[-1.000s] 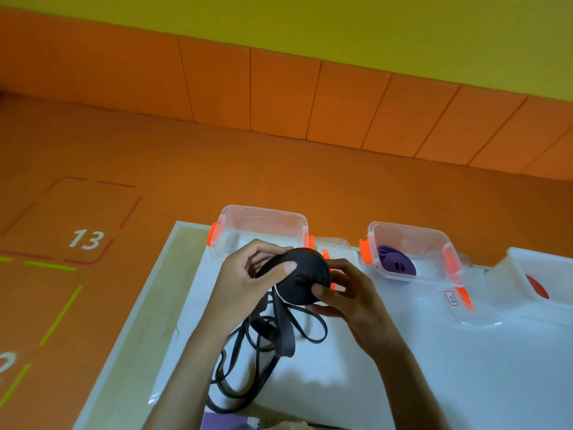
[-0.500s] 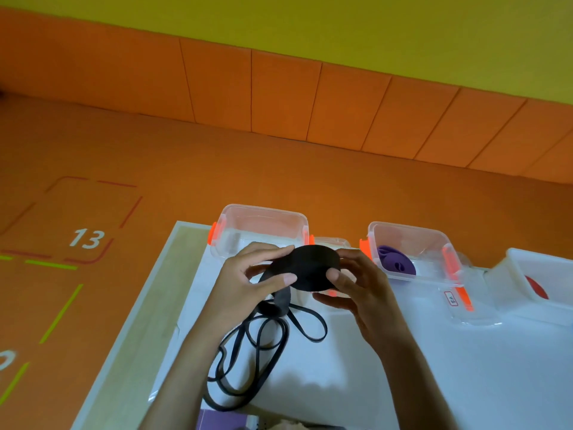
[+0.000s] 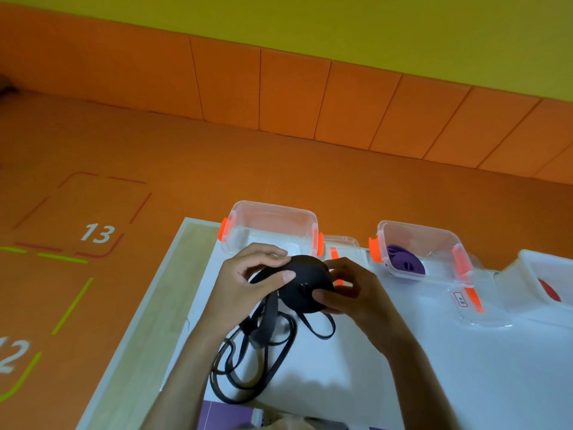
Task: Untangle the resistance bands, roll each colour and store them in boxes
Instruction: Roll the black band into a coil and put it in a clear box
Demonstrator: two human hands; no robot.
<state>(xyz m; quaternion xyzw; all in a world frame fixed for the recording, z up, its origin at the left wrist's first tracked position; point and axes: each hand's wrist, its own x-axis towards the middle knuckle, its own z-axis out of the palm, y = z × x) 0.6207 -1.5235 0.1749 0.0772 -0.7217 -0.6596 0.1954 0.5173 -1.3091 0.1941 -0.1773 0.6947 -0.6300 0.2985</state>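
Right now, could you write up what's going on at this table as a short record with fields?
Activity: a black resistance band, partly rolled
Left hand: grips the black roll, thumb pressed on it
Right hand: holds the roll's other side
Loose tail: unrolled loops lying on the table
Left clear box: no band visible inside
Middle clear box: purple band inside
Right white box: something red, partly out of view

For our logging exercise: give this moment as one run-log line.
left grip: holds black rubber band roll | right grip: same roll | loose black tail: on white table | purple band: in clear plastic box
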